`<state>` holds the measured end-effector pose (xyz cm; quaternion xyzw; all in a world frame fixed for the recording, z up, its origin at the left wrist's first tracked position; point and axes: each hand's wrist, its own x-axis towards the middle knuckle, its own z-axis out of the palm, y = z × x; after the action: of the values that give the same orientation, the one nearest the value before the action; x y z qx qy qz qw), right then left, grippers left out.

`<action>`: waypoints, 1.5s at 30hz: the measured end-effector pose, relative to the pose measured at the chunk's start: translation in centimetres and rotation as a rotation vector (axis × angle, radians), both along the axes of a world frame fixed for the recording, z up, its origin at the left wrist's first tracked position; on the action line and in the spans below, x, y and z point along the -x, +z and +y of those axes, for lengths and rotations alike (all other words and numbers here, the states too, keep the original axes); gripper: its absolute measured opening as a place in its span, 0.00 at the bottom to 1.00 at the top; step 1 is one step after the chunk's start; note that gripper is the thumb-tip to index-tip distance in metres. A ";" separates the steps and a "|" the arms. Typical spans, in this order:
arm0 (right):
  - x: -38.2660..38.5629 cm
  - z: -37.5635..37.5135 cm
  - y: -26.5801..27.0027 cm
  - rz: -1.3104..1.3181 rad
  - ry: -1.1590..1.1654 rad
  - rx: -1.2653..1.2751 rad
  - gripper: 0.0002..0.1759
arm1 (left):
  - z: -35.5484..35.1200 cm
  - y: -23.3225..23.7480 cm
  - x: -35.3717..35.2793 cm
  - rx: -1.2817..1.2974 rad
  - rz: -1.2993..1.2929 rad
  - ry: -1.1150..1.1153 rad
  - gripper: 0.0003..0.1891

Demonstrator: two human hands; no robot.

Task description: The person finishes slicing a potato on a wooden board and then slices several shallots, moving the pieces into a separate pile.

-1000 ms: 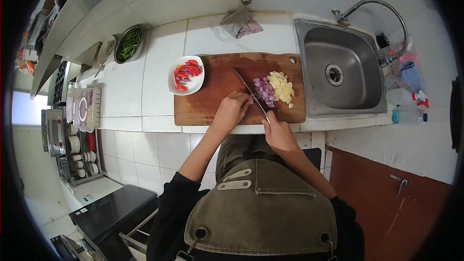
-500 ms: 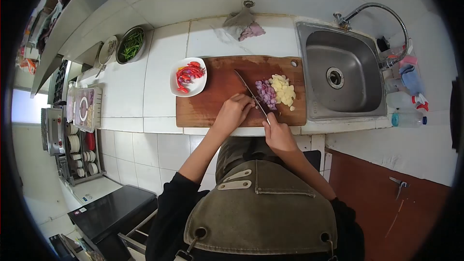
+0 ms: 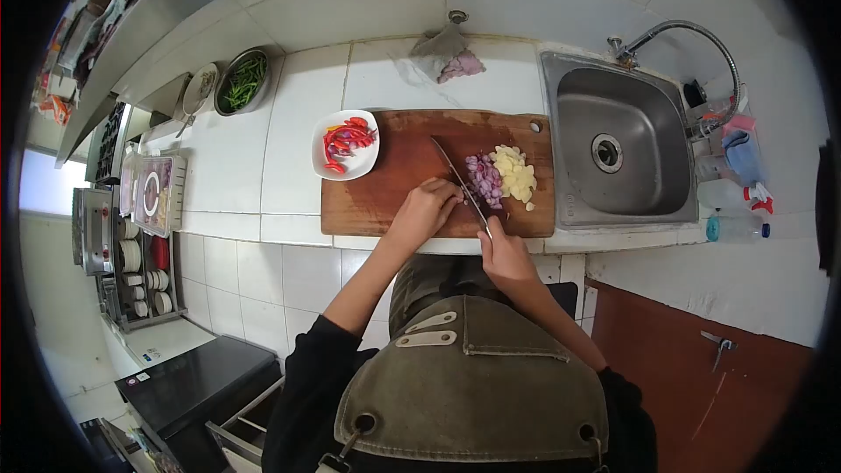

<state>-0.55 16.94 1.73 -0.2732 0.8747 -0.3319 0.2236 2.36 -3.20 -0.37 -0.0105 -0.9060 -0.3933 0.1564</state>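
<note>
My right hand (image 3: 503,250) is wrapped round the handle of a kitchen knife (image 3: 452,167). The blade slants up and to the left across the wooden cutting board (image 3: 394,158). Just left of the blade, my left hand (image 3: 424,212) rests on the board with its fingers curled together. Whatever is under those fingertips is too small and covered to make out. Right of the blade lies a heap of chopped purple shallots (image 3: 484,180), touching a heap of pale sliced garlic (image 3: 514,173). A white bowl (image 3: 319,151) with cut red chillies (image 3: 349,136) stands on the board's left corner.
A steel sink (image 3: 624,171) with a flexible tap adjoins the board's right side. Bottles (image 3: 734,228) stand beyond it. A bowl of green chillies (image 3: 245,81) and a plastic container (image 3: 159,193) are at the left. A cloth (image 3: 460,67) lies by the wall.
The whole view has shifted slightly, with the counter lower in the picture. My hands and the knife keep nearly the same place on the board.
</note>
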 end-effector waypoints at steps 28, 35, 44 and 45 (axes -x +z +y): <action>-0.3 1.1 0.5 -0.023 0.013 0.052 0.10 | -0.4 -0.1 0.0 -0.027 0.005 -0.046 0.03; 0.4 -0.6 -0.1 -0.015 0.000 0.046 0.11 | -0.7 -0.3 0.1 -0.011 0.010 -0.074 0.03; -0.1 1.1 1.5 -0.099 -0.019 0.027 0.09 | -0.6 -0.3 0.2 -0.032 0.001 -0.056 0.04; -0.2 1.2 1.3 -0.089 -0.010 0.056 0.09 | -0.6 -0.3 0.2 -0.034 0.001 -0.054 0.04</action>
<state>-0.38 18.11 3.02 -0.2599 0.8557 -0.3691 0.2529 2.17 -3.84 -0.67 -0.0322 -0.8985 -0.4126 0.1462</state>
